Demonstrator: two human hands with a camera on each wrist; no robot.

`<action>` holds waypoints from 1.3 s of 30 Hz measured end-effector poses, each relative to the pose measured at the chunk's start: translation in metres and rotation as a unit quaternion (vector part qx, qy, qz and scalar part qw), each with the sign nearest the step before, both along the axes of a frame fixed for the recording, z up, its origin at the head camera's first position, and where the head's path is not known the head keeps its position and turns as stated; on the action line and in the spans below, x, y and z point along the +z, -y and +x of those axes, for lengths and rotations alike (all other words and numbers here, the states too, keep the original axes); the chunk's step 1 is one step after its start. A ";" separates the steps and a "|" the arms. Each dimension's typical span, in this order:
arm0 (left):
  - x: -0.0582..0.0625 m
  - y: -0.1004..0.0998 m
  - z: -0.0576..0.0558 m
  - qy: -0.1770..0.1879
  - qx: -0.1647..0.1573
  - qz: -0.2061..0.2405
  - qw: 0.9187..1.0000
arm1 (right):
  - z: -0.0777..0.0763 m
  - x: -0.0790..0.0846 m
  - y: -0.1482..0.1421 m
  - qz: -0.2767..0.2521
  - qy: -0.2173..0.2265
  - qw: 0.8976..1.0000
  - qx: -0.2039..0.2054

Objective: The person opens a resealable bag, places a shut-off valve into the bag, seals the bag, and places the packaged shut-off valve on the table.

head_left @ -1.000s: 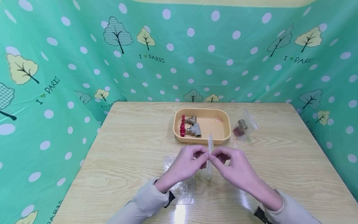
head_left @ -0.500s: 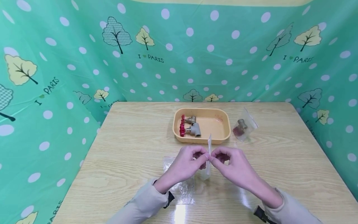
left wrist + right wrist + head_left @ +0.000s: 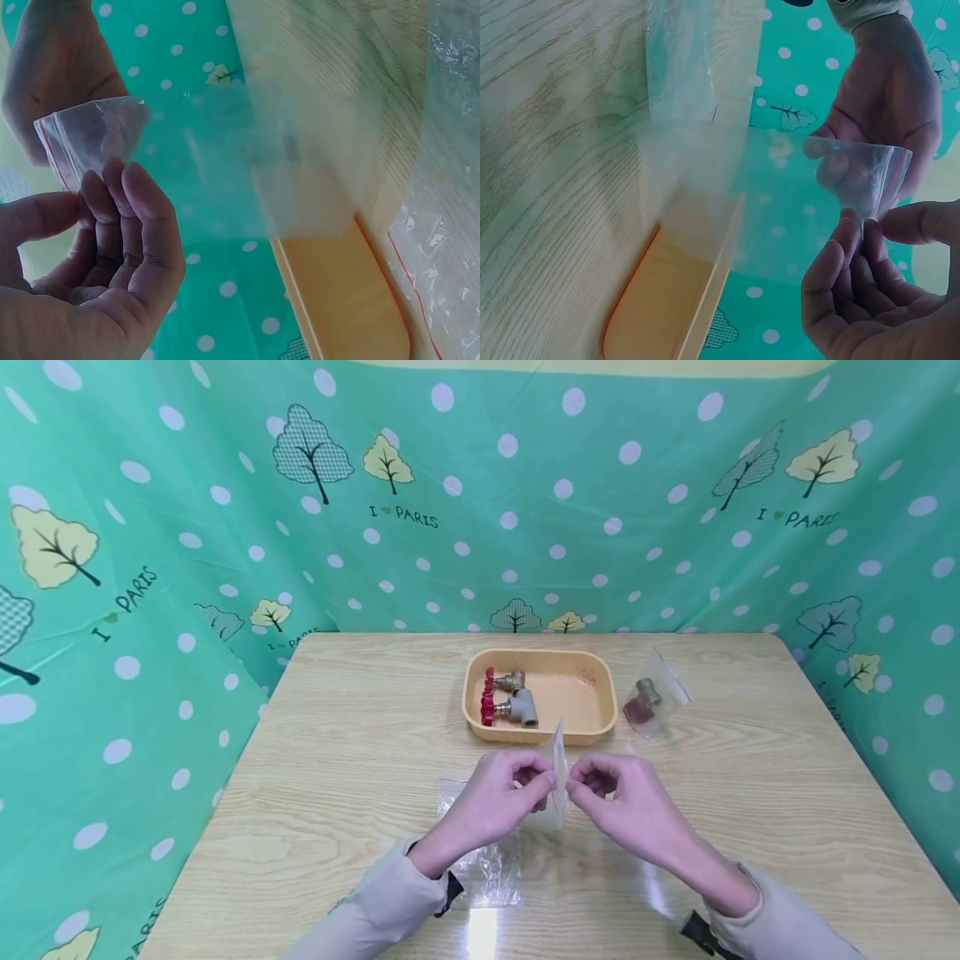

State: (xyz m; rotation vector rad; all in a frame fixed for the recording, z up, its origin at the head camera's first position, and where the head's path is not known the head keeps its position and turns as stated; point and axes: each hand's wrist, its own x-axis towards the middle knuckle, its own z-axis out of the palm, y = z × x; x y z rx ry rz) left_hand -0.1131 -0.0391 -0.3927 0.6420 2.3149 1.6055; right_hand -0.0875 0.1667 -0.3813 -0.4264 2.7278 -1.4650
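Over the table's front, in front of the tray, a clear zip-lock bag (image 3: 553, 814) hangs between my two hands. Its mouth has a red seal line and is slightly parted in the head view. My left hand (image 3: 495, 797) pinches one side of the mouth between thumb and fingers. The other side is pinched by my right hand (image 3: 637, 802); the right wrist view shows its fingertips (image 3: 871, 229) on the plastic. I see nothing inside the bag. Another flat clear zip-lock bag (image 3: 491, 877) lies on the table below my left forearm.
Behind the hands stands a beige plastic tray (image 3: 480, 732). At its left side lie a grey valve (image 3: 525, 707) and a metal valve (image 3: 516, 680), both with red handwheels. Right of the tray, a clear bag (image 3: 663, 718) holds a metal valve with a red part.
My hands have drawn slightly apart at the bag's mouth, and its two sides have separated a little. The tray, valves and other bags stay in place.
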 end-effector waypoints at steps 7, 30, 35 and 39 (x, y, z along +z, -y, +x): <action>-0.002 -0.001 0.000 -0.005 -0.018 0.008 1.000 | -0.003 0.000 0.002 0.002 0.017 1.000 -0.022; -0.004 0.007 -0.009 0.015 -0.006 -0.014 1.000 | -0.004 -0.002 0.002 0.025 0.010 0.999 -0.037; -0.002 0.009 -0.009 0.006 -0.009 -0.029 1.000 | -0.004 -0.003 0.002 0.028 0.007 0.999 -0.039; 0.000 0.010 -0.010 0.016 -0.016 -0.035 0.999 | -0.003 -0.005 0.003 0.017 0.008 1.000 -0.019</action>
